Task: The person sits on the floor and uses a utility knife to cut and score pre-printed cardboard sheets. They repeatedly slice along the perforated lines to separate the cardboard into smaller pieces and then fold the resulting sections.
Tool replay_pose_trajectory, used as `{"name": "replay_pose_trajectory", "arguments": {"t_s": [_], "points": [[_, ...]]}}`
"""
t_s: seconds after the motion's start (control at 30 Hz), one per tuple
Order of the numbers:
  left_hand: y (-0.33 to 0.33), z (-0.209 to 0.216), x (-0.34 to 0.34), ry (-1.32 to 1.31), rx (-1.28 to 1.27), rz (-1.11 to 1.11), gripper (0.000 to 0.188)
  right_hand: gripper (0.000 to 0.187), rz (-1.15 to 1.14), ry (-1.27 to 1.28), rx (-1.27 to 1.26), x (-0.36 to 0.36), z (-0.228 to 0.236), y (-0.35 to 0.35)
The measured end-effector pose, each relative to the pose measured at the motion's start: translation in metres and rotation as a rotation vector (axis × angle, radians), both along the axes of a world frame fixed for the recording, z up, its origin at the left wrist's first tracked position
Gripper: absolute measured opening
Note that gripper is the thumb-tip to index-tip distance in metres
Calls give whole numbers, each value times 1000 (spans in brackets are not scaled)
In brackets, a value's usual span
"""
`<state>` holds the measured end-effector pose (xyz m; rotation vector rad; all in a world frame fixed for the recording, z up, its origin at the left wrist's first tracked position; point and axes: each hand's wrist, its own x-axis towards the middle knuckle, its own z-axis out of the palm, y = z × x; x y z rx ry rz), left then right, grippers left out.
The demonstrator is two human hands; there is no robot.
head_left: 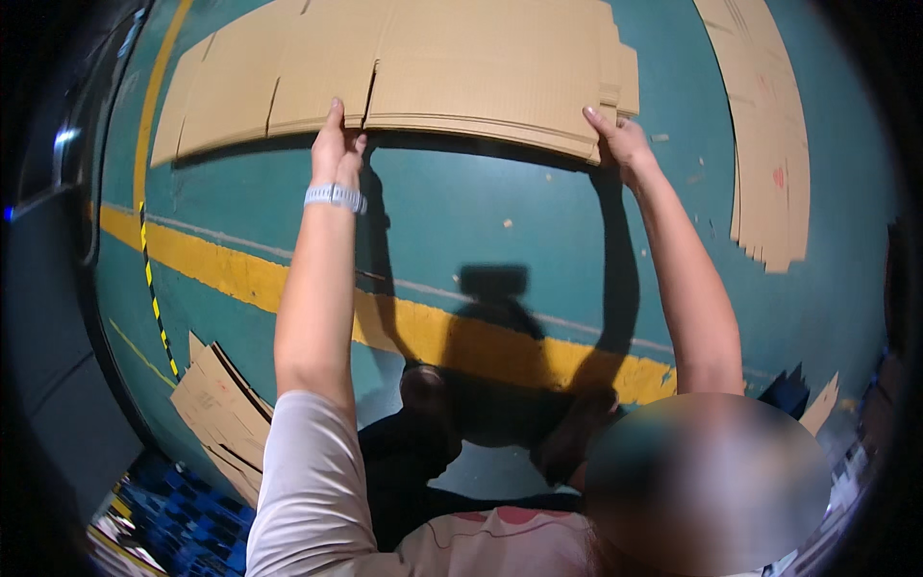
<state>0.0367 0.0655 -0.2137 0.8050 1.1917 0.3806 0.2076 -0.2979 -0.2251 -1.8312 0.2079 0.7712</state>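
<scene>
Both my arms reach forward to a stack of flattened cardboard boxes (481, 67), held level above the green floor. My left hand (338, 144), with a pale band on its wrist, grips the near edge beside a slot between two flaps. Its thumb lies on top and the fingers go underneath. At the stack's near right corner, my right hand (620, 139) is closed on the edge, thumb up, its other fingers partly hidden. Several layers show along the near edge, and the stack's far side runs out of the picture.
More flattened cardboard (764, 125) lies on the floor at the far right. Another cardboard pile (221, 409) is at the lower left. A yellow line (221, 267) crosses the green floor (461, 212), where small scraps lie. Dark equipment (53, 317) stands along the left side.
</scene>
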Motion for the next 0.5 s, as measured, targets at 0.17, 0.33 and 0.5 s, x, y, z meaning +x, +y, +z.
{"name": "replay_pose_trajectory", "arguments": {"t_s": [0.17, 0.33, 0.5], "points": [[-108, 12, -55, -87, -197, 46, 28, 60, 109, -91, -191, 11, 21, -71], [-190, 11, -132, 48, -262, 48, 39, 31, 500, -1166, -667, -94, 60, -76], [-221, 76, -128, 295, -485, -1383, 29, 50, 1175, -841, -492, -263, 45, -97]]}}
